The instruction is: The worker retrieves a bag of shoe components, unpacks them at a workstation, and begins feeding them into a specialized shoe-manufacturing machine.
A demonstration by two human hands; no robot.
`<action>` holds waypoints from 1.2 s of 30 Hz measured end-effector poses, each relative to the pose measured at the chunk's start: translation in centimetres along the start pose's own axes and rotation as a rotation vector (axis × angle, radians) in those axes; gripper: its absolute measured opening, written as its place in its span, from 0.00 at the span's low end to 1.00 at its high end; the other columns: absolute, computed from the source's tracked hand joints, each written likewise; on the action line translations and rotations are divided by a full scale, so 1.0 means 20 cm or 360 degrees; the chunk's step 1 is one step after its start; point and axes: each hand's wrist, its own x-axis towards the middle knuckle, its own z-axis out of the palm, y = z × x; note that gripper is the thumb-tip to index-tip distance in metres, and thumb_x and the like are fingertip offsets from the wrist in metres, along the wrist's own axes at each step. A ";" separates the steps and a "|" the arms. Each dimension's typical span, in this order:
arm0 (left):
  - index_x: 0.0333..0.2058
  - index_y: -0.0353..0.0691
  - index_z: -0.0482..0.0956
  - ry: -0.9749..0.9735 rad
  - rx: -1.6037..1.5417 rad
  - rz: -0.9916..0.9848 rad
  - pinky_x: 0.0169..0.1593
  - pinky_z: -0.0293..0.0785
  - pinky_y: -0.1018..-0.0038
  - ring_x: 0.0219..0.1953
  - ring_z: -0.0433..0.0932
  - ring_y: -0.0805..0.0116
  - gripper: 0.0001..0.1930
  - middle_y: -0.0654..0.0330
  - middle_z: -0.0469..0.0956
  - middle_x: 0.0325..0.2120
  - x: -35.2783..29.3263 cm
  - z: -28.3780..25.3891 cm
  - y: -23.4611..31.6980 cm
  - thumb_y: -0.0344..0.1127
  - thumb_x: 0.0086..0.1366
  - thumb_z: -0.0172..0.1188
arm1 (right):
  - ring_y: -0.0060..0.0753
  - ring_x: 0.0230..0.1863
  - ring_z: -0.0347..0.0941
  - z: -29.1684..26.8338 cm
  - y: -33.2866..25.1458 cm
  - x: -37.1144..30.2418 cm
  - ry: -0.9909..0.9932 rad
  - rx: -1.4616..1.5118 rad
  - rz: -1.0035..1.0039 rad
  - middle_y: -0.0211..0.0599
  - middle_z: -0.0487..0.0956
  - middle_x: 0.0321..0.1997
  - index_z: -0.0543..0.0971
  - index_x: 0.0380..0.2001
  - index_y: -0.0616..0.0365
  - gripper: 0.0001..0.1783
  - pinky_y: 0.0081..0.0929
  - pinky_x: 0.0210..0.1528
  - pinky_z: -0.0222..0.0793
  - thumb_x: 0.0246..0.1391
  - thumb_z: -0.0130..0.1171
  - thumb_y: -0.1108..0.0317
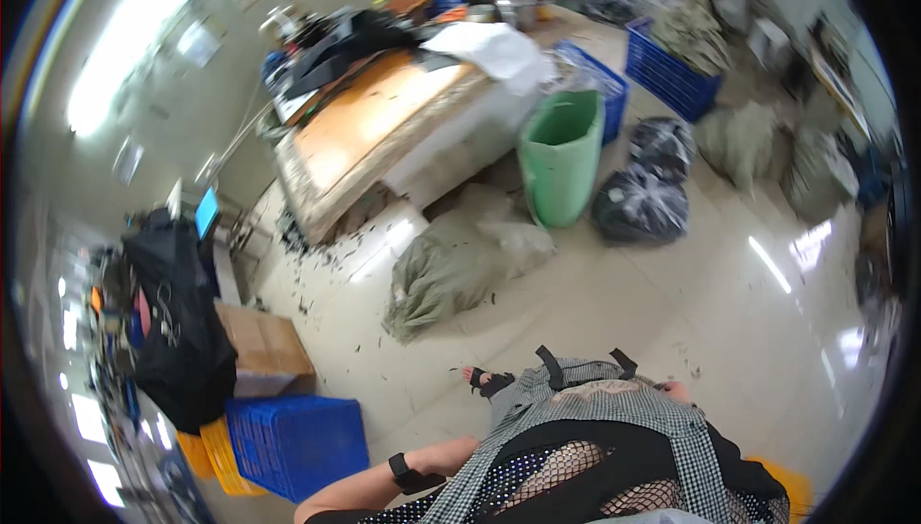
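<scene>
Checked apron (662, 411) beside left forearm (357, 483), slanting inward.

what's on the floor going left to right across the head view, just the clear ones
Lower-left blue crate → grey-green sack → green bin → clear plastic bag with dark contents → bulging sack by the right wall.

Pale, glossy tiles cover the floor (614, 303), which catches bright streaks of reflected light (dark scraps (331, 233) litter one patch). A wooden-topped table (355, 116) stands on it. One long, glaring lamp (125, 54) shines by the pale left-hand wall (235, 78).
</scene>
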 end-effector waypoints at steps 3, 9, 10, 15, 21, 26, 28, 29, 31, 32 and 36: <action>0.46 0.31 0.70 0.0030 0.0203 0.0078 0.51 0.64 0.71 0.47 0.72 0.65 0.20 0.52 0.76 0.44 0.14 0.11 0.18 0.33 0.56 0.58 | 0.36 0.29 0.77 -0.08 0.26 -0.09 0.0155 0.0137 0.0416 0.43 0.80 0.27 0.81 0.30 0.60 0.12 0.30 0.33 0.72 0.43 0.56 0.65; 0.54 0.29 0.62 -0.0465 0.0005 -0.0016 0.57 0.59 0.74 0.52 0.66 0.72 0.28 0.58 0.70 0.51 0.45 0.17 0.66 0.27 0.55 0.60 | 0.30 0.22 0.77 -0.50 0.28 -0.35 0.0078 0.0428 0.0687 0.40 0.78 0.20 0.79 0.27 0.65 0.09 0.27 0.27 0.72 0.47 0.52 0.71; 0.57 0.30 0.59 -0.0512 0.0186 -0.0186 0.59 0.57 0.74 0.54 0.65 0.73 0.31 0.57 0.68 0.53 0.50 0.18 0.83 0.25 0.54 0.59 | 0.30 0.21 0.76 -0.51 0.34 -0.33 0.0061 0.0392 0.0668 0.40 0.78 0.20 0.79 0.27 0.66 0.10 0.27 0.25 0.72 0.47 0.52 0.71; 0.50 0.32 0.63 -0.0588 0.0622 -0.0143 0.47 0.70 0.76 0.42 0.73 0.73 0.25 0.58 0.75 0.40 0.85 0.09 0.92 0.25 0.52 0.61 | 0.30 0.20 0.73 -0.61 0.33 -0.07 0.0151 0.0664 0.0593 0.37 0.78 0.20 0.78 0.27 0.67 0.10 0.26 0.25 0.69 0.47 0.52 0.70; 0.48 0.33 0.63 -0.0663 0.0303 -0.0251 0.39 0.72 0.77 0.34 0.74 0.74 0.26 0.60 0.75 0.30 1.46 -0.07 1.35 0.24 0.51 0.63 | 0.30 0.28 0.73 -0.76 0.40 0.58 0.0074 0.1243 0.0362 0.40 0.79 0.25 0.78 0.31 0.66 0.12 0.31 0.33 0.68 0.47 0.56 0.67; 0.43 0.32 0.58 -0.0823 0.0185 -0.0295 0.39 0.73 0.77 0.31 0.75 0.72 0.25 0.59 0.73 0.25 1.88 -0.21 1.90 0.19 0.49 0.60 | 0.32 0.26 0.74 -1.42 0.15 0.85 0.0194 0.0703 0.0261 0.36 0.78 0.24 0.77 0.32 0.67 0.12 0.30 0.29 0.69 0.49 0.55 0.67; 0.46 0.31 0.57 -0.0801 0.0097 -0.0396 0.38 0.73 0.77 0.30 0.75 0.72 0.26 0.59 0.72 0.24 1.99 -0.25 2.10 0.18 0.49 0.58 | 0.30 0.25 0.75 -1.66 0.21 1.00 0.0252 0.0949 0.0437 0.36 0.78 0.24 0.77 0.32 0.66 0.12 0.27 0.28 0.69 0.50 0.55 0.67; 0.48 0.29 0.57 -0.0764 0.0021 -0.0508 0.36 0.73 0.78 0.29 0.74 0.72 0.27 0.59 0.71 0.23 2.03 -0.27 2.20 0.18 0.49 0.56 | 0.29 0.24 0.75 -1.76 0.23 1.06 0.0304 0.1210 0.0607 0.36 0.78 0.23 0.78 0.32 0.65 0.11 0.25 0.26 0.70 0.50 0.54 0.67; 0.55 0.28 0.53 -0.0729 0.0057 -0.0491 0.37 0.73 0.77 0.33 0.73 0.72 0.32 0.60 0.70 0.26 2.12 -0.32 2.25 0.19 0.49 0.53 | 0.26 0.22 0.74 -1.95 0.25 1.15 0.0499 0.1460 0.0788 0.36 0.77 0.23 0.77 0.32 0.63 0.10 0.21 0.25 0.70 0.51 0.53 0.68; 0.57 0.29 0.51 -0.0660 0.0021 -0.0509 0.38 0.73 0.77 0.36 0.72 0.74 0.34 0.61 0.70 0.29 2.17 -0.35 2.26 0.20 0.50 0.52 | 0.26 0.22 0.74 -2.02 0.31 1.21 0.0503 0.1562 0.0821 0.37 0.77 0.22 0.76 0.32 0.64 0.10 0.21 0.25 0.71 0.51 0.52 0.68; 0.59 0.30 0.54 -0.0650 -0.0263 -0.0481 0.51 0.65 0.77 0.47 0.69 0.73 0.34 0.61 0.69 0.46 2.42 -0.28 2.78 0.25 0.53 0.55 | 0.31 0.25 0.76 -2.12 0.72 1.53 0.0400 0.1305 0.0964 0.39 0.78 0.25 0.77 0.29 0.65 0.09 0.25 0.30 0.72 0.49 0.53 0.70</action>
